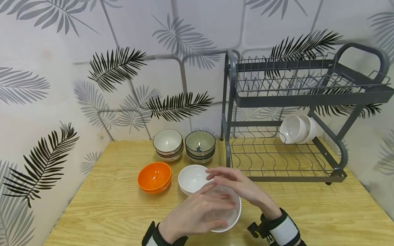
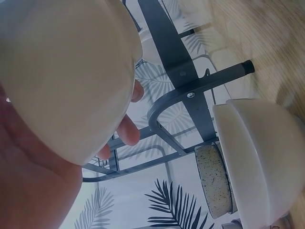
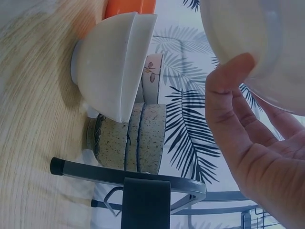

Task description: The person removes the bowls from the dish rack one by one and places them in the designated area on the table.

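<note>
A white bowl [image 1: 232, 218] is up between both hands in the head view, its mouth turned toward the head camera. My left hand [image 1: 200, 210] holds it with fingers spread across the mouth; from the left wrist, fingertips show past the rim and the thumb is hidden. At the bowl's far side is my right hand [image 1: 238, 182], gripping it. In the right wrist view its thumb lies on the outside wall, with the other fingers partly behind the bowl. Just beyond stands a nested pair of white bowls [image 1: 191, 177] on the table.
Orange bowls [image 1: 154, 176] are stacked to the left. Behind stand patterned white bowls [image 1: 167, 141] and speckled grey-green bowls [image 1: 200, 141]. A dark two-tier dish rack [image 1: 292, 178] rises at right, with white bowls [image 1: 293, 130] leaning on its lower tier. The wooden table [image 1: 104, 208] meets a leaf-patterned wall.
</note>
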The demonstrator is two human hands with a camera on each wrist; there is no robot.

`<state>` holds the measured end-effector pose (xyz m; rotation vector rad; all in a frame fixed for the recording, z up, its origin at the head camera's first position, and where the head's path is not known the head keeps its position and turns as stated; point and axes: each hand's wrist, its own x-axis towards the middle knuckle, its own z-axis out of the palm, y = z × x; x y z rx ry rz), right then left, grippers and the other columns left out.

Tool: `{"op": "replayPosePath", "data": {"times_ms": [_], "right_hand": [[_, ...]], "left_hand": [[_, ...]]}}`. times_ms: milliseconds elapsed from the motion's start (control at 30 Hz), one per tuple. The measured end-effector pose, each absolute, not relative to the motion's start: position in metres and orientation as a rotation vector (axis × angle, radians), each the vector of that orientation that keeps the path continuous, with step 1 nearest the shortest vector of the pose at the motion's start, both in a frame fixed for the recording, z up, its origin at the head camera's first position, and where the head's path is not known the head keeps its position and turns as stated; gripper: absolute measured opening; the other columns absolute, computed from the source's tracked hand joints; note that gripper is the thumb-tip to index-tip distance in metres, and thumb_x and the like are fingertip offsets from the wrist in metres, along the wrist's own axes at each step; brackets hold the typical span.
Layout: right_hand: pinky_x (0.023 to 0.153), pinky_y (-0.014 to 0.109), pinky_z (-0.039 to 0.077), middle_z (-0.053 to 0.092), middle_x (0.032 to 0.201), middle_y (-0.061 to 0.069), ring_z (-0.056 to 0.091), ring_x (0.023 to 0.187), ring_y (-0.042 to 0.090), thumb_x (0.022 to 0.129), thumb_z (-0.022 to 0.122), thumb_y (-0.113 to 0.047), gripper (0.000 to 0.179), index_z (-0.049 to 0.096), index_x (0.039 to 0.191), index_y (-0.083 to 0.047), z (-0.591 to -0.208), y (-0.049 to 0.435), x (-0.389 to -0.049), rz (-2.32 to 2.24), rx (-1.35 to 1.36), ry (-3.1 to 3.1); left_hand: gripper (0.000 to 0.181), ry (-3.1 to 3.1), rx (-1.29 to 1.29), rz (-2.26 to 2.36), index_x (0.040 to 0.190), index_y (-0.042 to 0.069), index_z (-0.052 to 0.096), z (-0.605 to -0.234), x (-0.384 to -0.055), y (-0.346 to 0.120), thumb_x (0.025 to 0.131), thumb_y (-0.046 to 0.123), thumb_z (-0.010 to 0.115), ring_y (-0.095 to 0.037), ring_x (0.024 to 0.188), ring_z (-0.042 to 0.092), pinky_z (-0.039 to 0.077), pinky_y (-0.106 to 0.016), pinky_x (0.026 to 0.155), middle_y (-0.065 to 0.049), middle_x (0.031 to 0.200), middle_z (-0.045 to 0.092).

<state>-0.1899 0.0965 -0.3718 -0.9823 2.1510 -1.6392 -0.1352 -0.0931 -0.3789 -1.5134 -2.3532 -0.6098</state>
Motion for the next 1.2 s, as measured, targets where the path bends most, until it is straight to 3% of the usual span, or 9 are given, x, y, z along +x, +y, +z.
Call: {"op": "replayPosePath", "data": {"times_ms": [200,733,1200], "right_hand": [[0.097,0.054,0.04,0.062,0.12,0.021,0.058,0.109,0.026,0.099,0.051,-0.016,0.034,0.057,0.131,-0.006,-0.3716,0.0968,-0.1885,-1.651,-0.985,2.144],[0.095,0.055,0.042,0.063,0.119,0.017,0.059,0.108,0.027,0.099,0.051,-0.015,0.036,0.055,0.132,-0.003,-0.373,0.0996,-0.1864,-1.639,-1.005,2.182],[0.095,0.055,0.045,0.061,0.122,0.02,0.058,0.11,0.03,0.099,0.05,-0.011,0.037,0.052,0.133,0.002,-0.374,0.1012,-0.1897,-1.649,-1.046,2.177]], "left_hand": [[0.037,-2.315,-1.523,-0.586,0.118,0.017,0.068,-0.381,-0.1358,-0.0926,0.085,0.033,0.07,-0.008,0.117,0.055,0.024,-0.042,0.116,0.007,0.114,0.069],[0.031,-2.274,-1.543,-0.541,0.111,0.017,0.072,-0.3827,-0.1365,-0.0891,0.083,0.03,0.073,-0.006,0.108,0.06,0.026,-0.039,0.115,0.006,0.107,0.072],[0.032,-2.308,-1.544,-0.609,0.113,0.014,0.071,-0.3801,-0.1382,-0.0921,0.084,0.027,0.072,-0.009,0.111,0.059,0.028,-0.041,0.115,0.001,0.112,0.071]]}}
